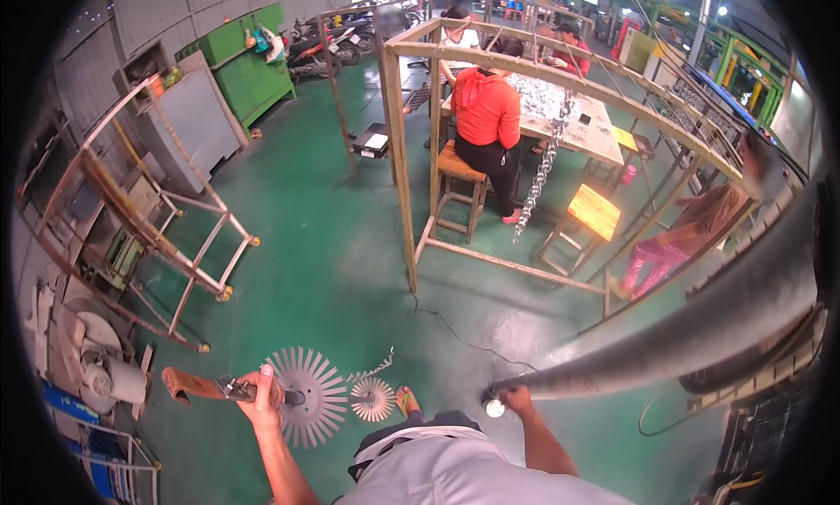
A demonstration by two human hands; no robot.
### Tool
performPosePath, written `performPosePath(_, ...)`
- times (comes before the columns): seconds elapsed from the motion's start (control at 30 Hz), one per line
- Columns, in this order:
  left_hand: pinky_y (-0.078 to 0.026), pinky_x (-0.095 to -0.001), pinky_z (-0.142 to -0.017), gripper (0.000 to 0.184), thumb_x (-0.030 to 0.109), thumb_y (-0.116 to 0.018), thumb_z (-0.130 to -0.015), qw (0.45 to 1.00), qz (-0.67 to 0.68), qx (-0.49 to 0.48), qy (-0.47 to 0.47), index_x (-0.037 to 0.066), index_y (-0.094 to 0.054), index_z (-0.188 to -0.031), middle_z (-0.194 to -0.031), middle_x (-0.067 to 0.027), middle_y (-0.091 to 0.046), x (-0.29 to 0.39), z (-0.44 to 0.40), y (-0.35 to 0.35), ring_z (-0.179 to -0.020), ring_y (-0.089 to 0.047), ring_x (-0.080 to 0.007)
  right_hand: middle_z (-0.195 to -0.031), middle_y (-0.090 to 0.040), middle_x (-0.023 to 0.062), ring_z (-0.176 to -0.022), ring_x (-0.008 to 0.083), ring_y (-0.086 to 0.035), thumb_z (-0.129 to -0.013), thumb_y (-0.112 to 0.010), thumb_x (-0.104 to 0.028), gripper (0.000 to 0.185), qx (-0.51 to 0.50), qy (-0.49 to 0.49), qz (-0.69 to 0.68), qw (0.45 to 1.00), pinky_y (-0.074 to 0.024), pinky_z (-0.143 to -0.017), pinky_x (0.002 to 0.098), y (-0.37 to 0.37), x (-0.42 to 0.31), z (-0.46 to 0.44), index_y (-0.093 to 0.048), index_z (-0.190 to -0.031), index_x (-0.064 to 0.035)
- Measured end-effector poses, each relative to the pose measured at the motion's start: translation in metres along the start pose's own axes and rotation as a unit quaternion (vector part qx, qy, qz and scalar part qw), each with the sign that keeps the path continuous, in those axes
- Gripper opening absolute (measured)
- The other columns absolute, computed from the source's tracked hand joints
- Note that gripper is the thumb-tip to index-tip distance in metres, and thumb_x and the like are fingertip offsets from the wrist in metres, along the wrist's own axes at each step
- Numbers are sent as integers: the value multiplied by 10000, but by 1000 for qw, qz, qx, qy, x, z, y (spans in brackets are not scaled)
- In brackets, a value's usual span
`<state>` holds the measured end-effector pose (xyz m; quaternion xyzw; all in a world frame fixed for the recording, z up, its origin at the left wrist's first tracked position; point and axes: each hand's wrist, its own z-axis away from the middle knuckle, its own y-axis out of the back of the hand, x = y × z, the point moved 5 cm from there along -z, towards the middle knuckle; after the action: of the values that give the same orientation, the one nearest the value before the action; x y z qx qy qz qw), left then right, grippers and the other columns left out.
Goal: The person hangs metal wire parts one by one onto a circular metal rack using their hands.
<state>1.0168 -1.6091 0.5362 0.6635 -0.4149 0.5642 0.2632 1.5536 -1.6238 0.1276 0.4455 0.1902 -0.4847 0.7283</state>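
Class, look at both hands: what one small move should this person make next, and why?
I would probably ease the left hand and its rusty metal bar slightly outward: in this view they sit against the large slatted disc, though contact cannot be judged. The right hand is at the end of the dark tube.

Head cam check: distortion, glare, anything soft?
Head view: strong fisheye, the top rail of the tall frame bows, borders go black; head view: pale glare on the green floor beyond the right hand, and lamps at top right blown out; head view: far background hazy, left hand and rusty metal bar fairly clear.
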Motion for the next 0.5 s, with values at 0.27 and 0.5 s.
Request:
performPosePath(0.27, -254, -269, -365, 520, 108, -664, -951, 998, 8, -67, 12, 131, -357, -532, -442, 31, -344, 0, -13, -10, -354, -274, -71, -706, -714, 136, -532, 191, -665, -854, -737, -220, 241, -45, -354, -166, 919, -515, -491, 360, -43, 157, 150, -744, -829, 19)
performPosePath(0.5, -269, -259, -366, 516, 96, -630, -963, 995, 27, -99, 1, 131, -352, -529, -438, 25, -343, -2, -9, -3, -358, -278, -68, -928, -733, 206, -876, 294, -711, -888, -719, -239, 332, 325, 95, 64, 939, -551, -796, 382, 103, -92, 80, -719, -1045, 53)
